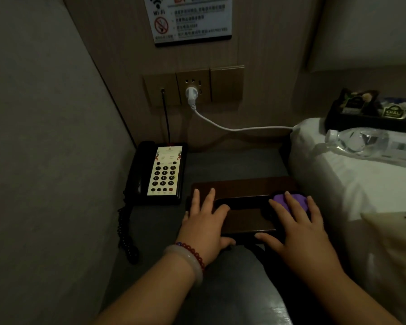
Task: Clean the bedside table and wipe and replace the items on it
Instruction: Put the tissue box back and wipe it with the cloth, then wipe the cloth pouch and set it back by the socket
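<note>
Left hand (204, 221) lay flat on the dark tray (244, 186); right hand (298, 228), also flat, pressed a purple cloth (300, 200) onto it.

Both forearms (150, 289) rise from the frame's bottom edge. The left grip (204, 221) lies palm-down at lower centre, fingers straight and spread; the right grip (298, 228), just right, lies likewise.

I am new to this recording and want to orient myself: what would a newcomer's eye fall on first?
At the centre, the left hand rests on a dark brown wooden tray, and the right hand presses a purple cloth onto it. Left of it stands a black desk telephone with a pale keypad; at right, a clear plastic water bottle lies on the white bed.
</note>
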